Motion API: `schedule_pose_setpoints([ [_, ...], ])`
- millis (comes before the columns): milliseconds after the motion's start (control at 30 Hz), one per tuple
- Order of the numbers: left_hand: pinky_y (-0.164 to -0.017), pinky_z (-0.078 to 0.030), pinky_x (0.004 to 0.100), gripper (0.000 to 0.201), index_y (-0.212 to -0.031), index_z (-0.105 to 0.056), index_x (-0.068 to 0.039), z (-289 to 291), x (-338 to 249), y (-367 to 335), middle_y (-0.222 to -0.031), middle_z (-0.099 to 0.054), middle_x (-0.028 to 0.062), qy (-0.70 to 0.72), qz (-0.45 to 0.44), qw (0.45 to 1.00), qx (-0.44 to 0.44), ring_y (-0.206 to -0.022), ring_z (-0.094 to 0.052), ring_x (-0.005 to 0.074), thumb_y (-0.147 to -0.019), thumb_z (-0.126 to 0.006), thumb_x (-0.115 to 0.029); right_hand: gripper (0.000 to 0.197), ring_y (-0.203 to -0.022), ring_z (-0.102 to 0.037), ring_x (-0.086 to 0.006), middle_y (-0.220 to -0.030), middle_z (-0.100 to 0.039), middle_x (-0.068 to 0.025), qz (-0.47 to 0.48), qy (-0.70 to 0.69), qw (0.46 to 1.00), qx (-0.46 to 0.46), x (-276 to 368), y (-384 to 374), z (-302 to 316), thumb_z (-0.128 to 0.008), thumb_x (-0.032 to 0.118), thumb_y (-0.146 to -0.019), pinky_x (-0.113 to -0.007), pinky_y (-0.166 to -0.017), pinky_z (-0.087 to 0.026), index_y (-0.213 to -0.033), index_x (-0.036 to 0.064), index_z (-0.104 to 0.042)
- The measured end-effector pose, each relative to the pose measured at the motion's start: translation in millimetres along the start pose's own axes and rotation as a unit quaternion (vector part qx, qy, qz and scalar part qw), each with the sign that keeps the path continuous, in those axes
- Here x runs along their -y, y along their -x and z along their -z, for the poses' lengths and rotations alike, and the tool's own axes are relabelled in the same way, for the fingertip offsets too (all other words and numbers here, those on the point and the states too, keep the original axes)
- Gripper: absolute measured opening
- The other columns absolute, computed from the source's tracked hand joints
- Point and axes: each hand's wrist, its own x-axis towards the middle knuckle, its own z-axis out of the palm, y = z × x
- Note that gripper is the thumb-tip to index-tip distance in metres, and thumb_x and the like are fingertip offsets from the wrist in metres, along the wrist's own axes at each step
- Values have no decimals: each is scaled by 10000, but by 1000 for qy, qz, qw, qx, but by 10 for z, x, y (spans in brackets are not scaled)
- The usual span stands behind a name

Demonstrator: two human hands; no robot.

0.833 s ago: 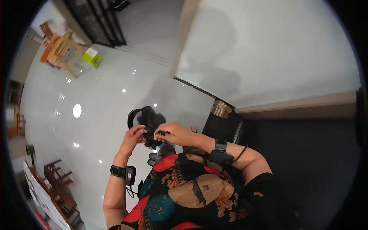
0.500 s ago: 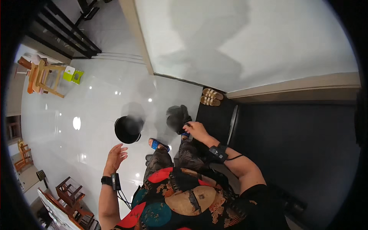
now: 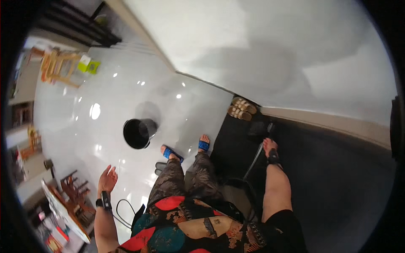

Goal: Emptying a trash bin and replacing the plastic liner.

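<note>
My left hand (image 3: 108,178) hangs over the pale floor, fingers apart and holding nothing. To its upper right stands a black bin (image 3: 136,134) with its round mouth facing up. My right hand (image 3: 270,146) is stretched out to the right over the dark floor area, its fingers closed. Just beyond the fingers hangs a thin black plastic bag (image 3: 256,128), hard to make out against the dark ground; my right hand seems to grip it by the edge. Both wrists carry black strapped devices.
Tan-and-white sandals (image 3: 241,109) sit at the far end of a dark mat (image 3: 228,139) by the white door (image 3: 219,50). Dark grey slippers (image 3: 160,168) lie beside my blue-sandalled feet. A wooden chair (image 3: 63,69) and a green stool (image 3: 88,65) stand at far left.
My right hand has swung right with the black bag, from above the pale floor to over the dark area. My left hand has shifted left and slightly down, still open.
</note>
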Motion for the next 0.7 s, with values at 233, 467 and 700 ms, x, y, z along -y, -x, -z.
schedule_pose_setpoints([
  [233,-769,-532,332,268,-1237,-479,-71,103,571,-140,-1035,-631,135,61,4,998,-26,-804,-613,203,-982,-448,-149,346,-790,-610,-140,-1103,-639,-79,0,-111,994,14,545,154,254,-530,277,-959,-258,-622,-490,-1243,80,-547],
  [467,-756,-553,355,261,-1227,-493,-84,814,1406,91,-1033,-638,131,203,35,977,-61,-784,-638,200,-988,-438,-174,235,-661,-619,-118,-883,-678,-61,150,293,905,269,879,933,-1314,-528,202,-929,-257,-545,-488,-1076,51,-631],
  [700,-802,-526,366,319,-1253,-508,-107,1635,2293,-74,-1111,-613,118,345,31,928,-138,-931,-597,219,-957,-497,-225,224,-717,-653,-279,-815,-680,-127,470,600,572,305,960,1381,-2397,-530,212,-848,-381,-683,-514,-866,29,-658],
])
